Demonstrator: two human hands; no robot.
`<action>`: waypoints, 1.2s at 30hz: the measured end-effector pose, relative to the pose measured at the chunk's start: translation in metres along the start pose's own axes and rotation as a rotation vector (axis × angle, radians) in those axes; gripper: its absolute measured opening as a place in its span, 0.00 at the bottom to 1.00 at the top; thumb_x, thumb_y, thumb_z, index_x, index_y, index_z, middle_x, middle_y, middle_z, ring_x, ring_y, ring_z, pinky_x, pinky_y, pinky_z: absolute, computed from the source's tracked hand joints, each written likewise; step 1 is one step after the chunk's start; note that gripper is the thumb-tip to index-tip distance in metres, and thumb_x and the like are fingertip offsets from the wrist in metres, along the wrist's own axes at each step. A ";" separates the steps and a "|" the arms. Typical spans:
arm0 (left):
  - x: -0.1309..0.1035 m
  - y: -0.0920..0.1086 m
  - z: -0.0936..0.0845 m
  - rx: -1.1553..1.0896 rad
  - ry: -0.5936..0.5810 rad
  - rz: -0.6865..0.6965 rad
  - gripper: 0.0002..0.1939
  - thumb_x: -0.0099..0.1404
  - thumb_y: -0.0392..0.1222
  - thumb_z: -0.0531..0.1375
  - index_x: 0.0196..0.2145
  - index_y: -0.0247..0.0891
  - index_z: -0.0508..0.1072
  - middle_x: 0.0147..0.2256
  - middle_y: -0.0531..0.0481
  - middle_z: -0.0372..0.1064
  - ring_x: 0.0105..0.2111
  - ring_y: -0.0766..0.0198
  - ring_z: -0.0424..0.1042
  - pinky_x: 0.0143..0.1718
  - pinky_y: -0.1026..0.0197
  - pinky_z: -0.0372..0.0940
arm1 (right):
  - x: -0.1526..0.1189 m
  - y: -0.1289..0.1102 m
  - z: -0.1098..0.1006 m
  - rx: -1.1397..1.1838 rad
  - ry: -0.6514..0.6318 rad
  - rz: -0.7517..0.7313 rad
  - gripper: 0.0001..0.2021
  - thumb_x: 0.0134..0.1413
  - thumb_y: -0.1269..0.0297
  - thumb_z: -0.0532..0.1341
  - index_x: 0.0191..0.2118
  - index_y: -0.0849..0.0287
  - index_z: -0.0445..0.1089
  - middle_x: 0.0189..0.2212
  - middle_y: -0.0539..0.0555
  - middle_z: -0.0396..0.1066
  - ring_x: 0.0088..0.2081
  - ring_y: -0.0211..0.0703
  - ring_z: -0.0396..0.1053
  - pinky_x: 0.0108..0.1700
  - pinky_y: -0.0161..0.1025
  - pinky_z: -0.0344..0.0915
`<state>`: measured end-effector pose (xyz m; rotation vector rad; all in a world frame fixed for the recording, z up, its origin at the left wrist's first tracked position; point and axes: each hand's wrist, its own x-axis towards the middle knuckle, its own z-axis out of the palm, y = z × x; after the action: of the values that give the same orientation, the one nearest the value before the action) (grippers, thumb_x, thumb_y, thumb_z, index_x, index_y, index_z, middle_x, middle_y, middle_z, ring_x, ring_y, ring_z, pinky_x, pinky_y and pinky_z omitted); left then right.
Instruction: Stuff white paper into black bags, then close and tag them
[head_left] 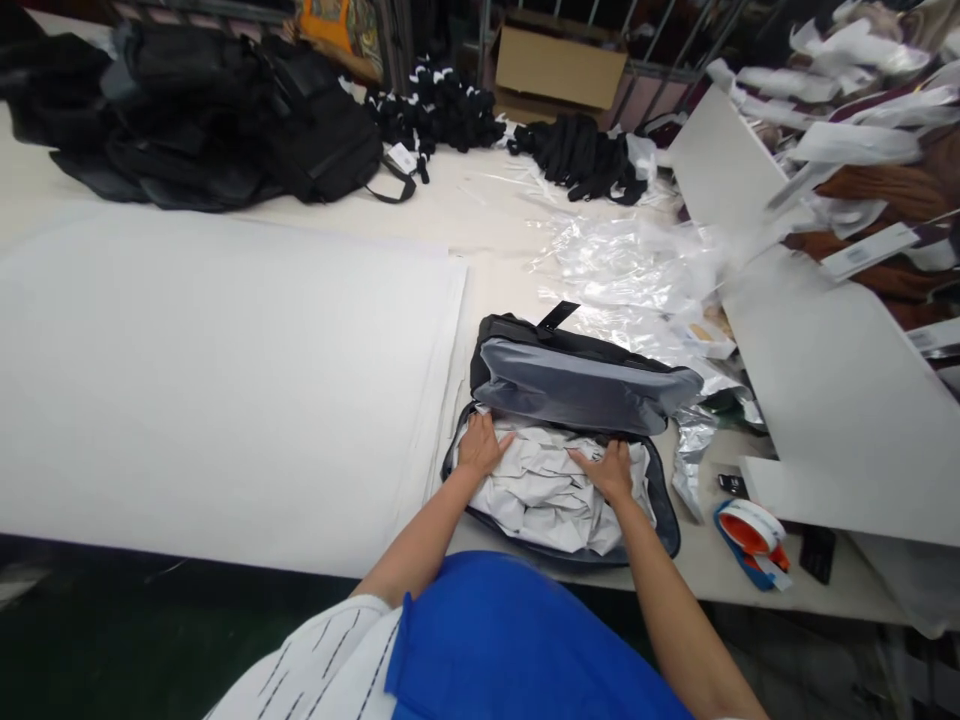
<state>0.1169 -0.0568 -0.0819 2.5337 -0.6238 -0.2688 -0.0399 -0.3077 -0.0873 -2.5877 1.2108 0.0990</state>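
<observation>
A black bag (585, 385) with a grey lining lies unzipped on the table, its upper part folded back from the lower part. Crumpled white paper (547, 495) fills the lower compartment. My left hand (481, 445) rests on the paper's upper left corner, fingers apart, with the thumb pointing right. On the paper's upper right part lies my right hand (609, 470), its thumb spread to the left. Both hands press at the paper near the fold of the bag; some fingertips are partly hidden there.
Large white sheets (225, 380) cover the table at left. Black bags (217, 120) are piled behind them. Clear plastic bags (630, 260) lie behind the open bag. A tape dispenser (752, 535) sits at right, beside a leaning white board (847, 400). A person's arm (349, 60) shows at the back.
</observation>
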 end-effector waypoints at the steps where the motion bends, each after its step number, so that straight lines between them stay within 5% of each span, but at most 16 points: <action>1: 0.004 0.000 -0.002 0.005 -0.011 -0.074 0.30 0.67 0.59 0.53 0.52 0.28 0.66 0.50 0.31 0.68 0.55 0.46 0.66 0.54 0.50 0.63 | 0.001 0.000 0.000 -0.009 -0.013 0.000 0.56 0.41 0.31 0.62 0.62 0.78 0.52 0.62 0.80 0.50 0.64 0.71 0.48 0.63 0.54 0.50; 5: 0.018 0.009 -0.008 0.044 -0.030 -0.308 0.21 0.72 0.48 0.45 0.47 0.30 0.69 0.44 0.32 0.73 0.46 0.49 0.74 0.47 0.52 0.67 | -0.008 -0.005 0.002 0.009 0.033 -0.030 0.54 0.44 0.31 0.61 0.62 0.78 0.54 0.60 0.80 0.52 0.62 0.72 0.52 0.62 0.56 0.52; 9: 0.025 0.024 -0.013 0.099 -0.027 -0.351 0.20 0.68 0.42 0.51 0.50 0.22 0.65 0.46 0.22 0.70 0.48 0.42 0.73 0.46 0.47 0.67 | -0.019 -0.008 -0.003 0.062 0.076 -0.042 0.52 0.48 0.35 0.63 0.64 0.77 0.51 0.63 0.79 0.48 0.64 0.72 0.48 0.63 0.58 0.50; 15: -0.012 0.014 -0.040 0.100 -0.101 -0.076 0.16 0.65 0.43 0.57 0.49 0.35 0.70 0.51 0.38 0.70 0.54 0.54 0.69 0.57 0.53 0.63 | -0.029 0.049 -0.038 0.319 -0.071 -0.294 0.37 0.58 0.46 0.59 0.64 0.69 0.56 0.66 0.69 0.49 0.67 0.56 0.48 0.67 0.50 0.49; 20: -0.086 0.010 -0.037 0.087 -0.122 0.222 0.30 0.63 0.53 0.61 0.60 0.43 0.62 0.63 0.39 0.57 0.64 0.50 0.57 0.62 0.44 0.57 | -0.050 0.098 -0.031 0.235 -0.188 -0.318 0.49 0.48 0.44 0.66 0.69 0.66 0.47 0.69 0.67 0.38 0.69 0.60 0.38 0.67 0.52 0.47; 24: -0.104 0.025 -0.018 0.296 -0.315 0.213 0.44 0.55 0.51 0.69 0.64 0.42 0.56 0.66 0.33 0.50 0.66 0.42 0.50 0.63 0.36 0.51 | -0.053 0.099 -0.010 0.109 -0.248 -0.285 0.52 0.49 0.51 0.67 0.71 0.63 0.35 0.70 0.64 0.33 0.69 0.65 0.33 0.66 0.57 0.46; 27: -0.100 0.036 -0.015 0.405 -0.356 0.151 0.48 0.52 0.46 0.70 0.65 0.41 0.54 0.66 0.31 0.50 0.66 0.40 0.50 0.62 0.33 0.49 | -0.054 0.096 -0.012 0.053 -0.227 -0.293 0.51 0.52 0.53 0.65 0.71 0.65 0.33 0.70 0.66 0.34 0.69 0.67 0.34 0.66 0.58 0.48; 33: -0.120 0.047 -0.027 0.351 -0.369 0.214 0.34 0.60 0.41 0.65 0.62 0.45 0.60 0.63 0.36 0.56 0.62 0.48 0.59 0.60 0.45 0.58 | -0.071 0.095 -0.035 0.071 -0.239 -0.395 0.48 0.53 0.54 0.65 0.71 0.46 0.34 0.71 0.58 0.31 0.68 0.67 0.36 0.61 0.60 0.55; 36: -0.132 0.043 -0.026 0.341 -0.422 0.275 0.34 0.61 0.41 0.64 0.63 0.53 0.60 0.66 0.40 0.51 0.65 0.43 0.54 0.60 0.37 0.55 | -0.083 0.084 -0.033 -0.039 -0.206 -0.400 0.47 0.55 0.55 0.65 0.71 0.46 0.35 0.71 0.61 0.32 0.68 0.69 0.35 0.59 0.65 0.56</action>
<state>-0.0072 -0.0150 -0.0285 2.6810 -1.2629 -0.6546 -0.1597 -0.3063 -0.0592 -2.7163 0.6134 0.2989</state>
